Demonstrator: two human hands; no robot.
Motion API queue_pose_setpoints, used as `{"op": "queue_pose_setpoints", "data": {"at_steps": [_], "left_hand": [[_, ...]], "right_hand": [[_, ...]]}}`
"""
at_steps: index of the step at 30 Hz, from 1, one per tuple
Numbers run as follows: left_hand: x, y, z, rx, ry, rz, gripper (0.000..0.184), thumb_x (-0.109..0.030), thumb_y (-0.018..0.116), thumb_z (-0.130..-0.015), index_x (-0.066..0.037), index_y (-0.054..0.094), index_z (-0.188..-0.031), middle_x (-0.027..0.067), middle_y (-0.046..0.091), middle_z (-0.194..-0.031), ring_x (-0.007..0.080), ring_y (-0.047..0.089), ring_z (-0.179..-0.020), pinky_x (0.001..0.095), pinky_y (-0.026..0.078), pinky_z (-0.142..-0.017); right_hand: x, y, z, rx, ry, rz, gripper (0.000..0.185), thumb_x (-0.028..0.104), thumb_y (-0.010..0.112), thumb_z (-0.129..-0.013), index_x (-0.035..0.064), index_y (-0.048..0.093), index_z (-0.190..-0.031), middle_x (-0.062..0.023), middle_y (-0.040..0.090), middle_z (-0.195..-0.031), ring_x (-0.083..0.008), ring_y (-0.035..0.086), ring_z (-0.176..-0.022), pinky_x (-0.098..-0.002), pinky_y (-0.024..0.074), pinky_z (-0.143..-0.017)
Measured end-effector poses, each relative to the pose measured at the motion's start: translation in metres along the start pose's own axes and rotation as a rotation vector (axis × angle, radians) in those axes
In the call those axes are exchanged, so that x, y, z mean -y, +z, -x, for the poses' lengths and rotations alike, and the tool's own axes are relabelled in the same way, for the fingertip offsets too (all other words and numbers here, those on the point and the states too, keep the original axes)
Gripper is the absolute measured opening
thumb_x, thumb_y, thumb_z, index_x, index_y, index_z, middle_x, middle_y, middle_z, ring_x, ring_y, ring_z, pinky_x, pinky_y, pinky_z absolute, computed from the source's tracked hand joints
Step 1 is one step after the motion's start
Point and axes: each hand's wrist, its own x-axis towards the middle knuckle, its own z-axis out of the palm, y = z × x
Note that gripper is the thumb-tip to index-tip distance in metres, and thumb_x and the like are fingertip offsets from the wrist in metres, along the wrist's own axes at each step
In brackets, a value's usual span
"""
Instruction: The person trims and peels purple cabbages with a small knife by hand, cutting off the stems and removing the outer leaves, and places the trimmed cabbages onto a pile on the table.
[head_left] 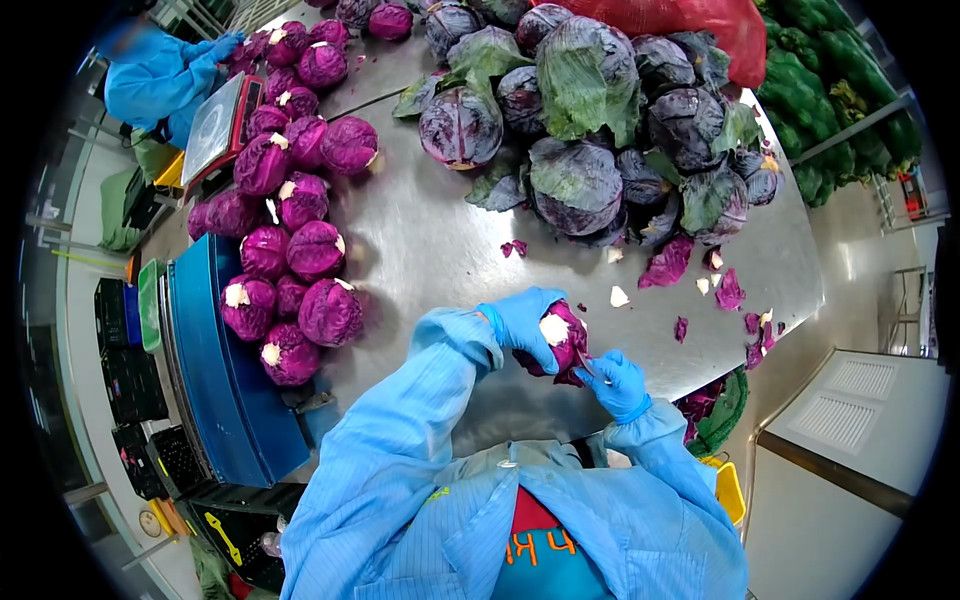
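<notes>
- Cabbage (pixel 566 343): held above the near part of the steel table (pixel 420 240), in front of the wearer's torso. Purple, part-trimmed; pale cut stem end faces up toward the camera. Stem axis runs from this face down into the head; exact tilt cannot be read. Outline nearly round, so no clear long axis.
- Left hand (pixel 527 322): blue glove, fingers curled round the cabbage's left side, thumb near the stem face.
- Right hand (pixel 618 386): blue glove, fingers closed on the knife (pixel 590 370).
- Knife: small, mostly hidden; visible part slants away and leftward from the fingers to the cabbage's right side.
- Trimmed heads (pixel 331 312): grouped on the table's left, several showing pale stem ends.
- Untrimmed heads (pixel 577 187): piled at the far right, outer leaves green and dusky.
- Leaf scraps (pixel 668 262): scattered between pile and right edge.
</notes>
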Motion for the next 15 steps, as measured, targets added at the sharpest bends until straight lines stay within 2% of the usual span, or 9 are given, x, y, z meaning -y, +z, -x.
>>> {"op": "queue_pose_setpoints", "data": {"at_steps": [2, 4, 7, 10, 12, 13, 15], "left_hand": [[-0.003, -0.001, -0.001, -0.001, 0.001, -0.026, 0.076, -0.029, 0.089, -0.043, 0.0, 0.056, -0.105, 0.0166, 0.065, -0.096, 0.0266, 0.063, -0.09, 0.037, 0.053, -0.081], [-0.006, 0.003, -0.004, 0.03, -0.017, 0.003, 0.079, -0.032, 0.089, -0.043, 0.002, 0.056, -0.106, 0.0188, 0.064, -0.098, 0.0297, 0.064, -0.091, 0.0382, 0.053, -0.082], [-0.007, 0.008, -0.006, -0.024, -0.054, -0.021, 0.081, -0.033, 0.09, -0.041, 0.002, 0.055, -0.106, 0.0209, 0.064, -0.101, 0.0305, 0.063, -0.093, 0.0388, 0.052, -0.083], [-0.007, 0.003, -0.004, -0.008, -0.104, -0.007, 0.088, -0.033, 0.091, -0.043, 0.002, 0.053, -0.113, 0.0203, 0.061, -0.111, 0.0292, 0.06, -0.103, 0.0379, 0.05, -0.089], [-0.001, -0.003, 0.003, -0.025, -0.135, 0.081, 0.096, -0.034, 0.092, -0.043, 0.003, 0.05, -0.121, 0.0194, 0.058, -0.117, 0.0279, 0.057, -0.109, 0.036, 0.047, -0.095], [0.008, -0.002, 0.009, -0.093, -0.175, 0.151, 0.111, -0.035, 0.094, -0.044, 0.004, 0.041, -0.133, 0.0175, 0.054, -0.125, 0.0259, 0.052, -0.117, 0.0332, 0.043, -0.101], [0.01, -0.005, 0.013, -0.064, -0.198, 0.28, 0.119, -0.035, 0.095, -0.044, 0.005, 0.035, -0.138, 0.0179, 0.051, -0.129, 0.0264, 0.05, -0.12, 0.0328, 0.041, -0.103]], "right_hand": [[-0.009, 0.002, 0.012, -0.034, -0.01, -0.027, 0.023, 0.006, 0.077, -0.072, 0.0134, 0.066, -0.091, -0.0086, 0.056, -0.073, -0.0251, 0.059, -0.061, -0.0353, 0.044, -0.051], [-0.014, -0.002, 0.016, -0.066, 0.101, -0.074, 0.024, 0.003, 0.078, -0.07, 0.0117, 0.066, -0.089, -0.0059, 0.054, -0.072, -0.0206, 0.053, -0.061, -0.0325, 0.043, -0.054], [-0.029, 0.002, 0.017, -0.161, 0.294, -0.229, 0.026, -0.004, 0.077, -0.068, 0.0076, 0.065, -0.087, -0.0017, 0.051, -0.073, -0.0142, 0.045, -0.063, -0.0292, 0.0415, -0.059], [-0.029, 0.0, 0.025, -0.122, 0.346, -0.26, 0.027, -0.005, 0.077, -0.068, 0.0065, 0.064, -0.088, -0.001, 0.051, -0.073, -0.0129, 0.047, -0.064, -0.0267, 0.0436, -0.062], [-0.045, -0.009, 0.043, -0.155, 0.409, -0.343, 0.033, -0.004, 0.077, -0.07, 0.0069, 0.064, -0.098, -0.0005, 0.053, -0.079, -0.0118, 0.049, -0.066, -0.0257, 0.0457, -0.066], [-0.057, -0.018, 0.051, -0.174, 0.44, -0.379, 0.037, -0.004, 0.077, -0.07, 0.0071, 0.064, -0.103, -0.0003, 0.055, -0.082, -0.0113, 0.05, -0.068, -0.0252, 0.0468, -0.069], [-0.079, -0.045, 0.053, -0.389, 0.512, -0.203, 0.046, -0.002, 0.077, -0.073, 0.008, 0.061, -0.115, -0.0004, 0.057, -0.09, -0.0112, 0.052, -0.071, -0.0255, 0.0483, -0.072]]}}
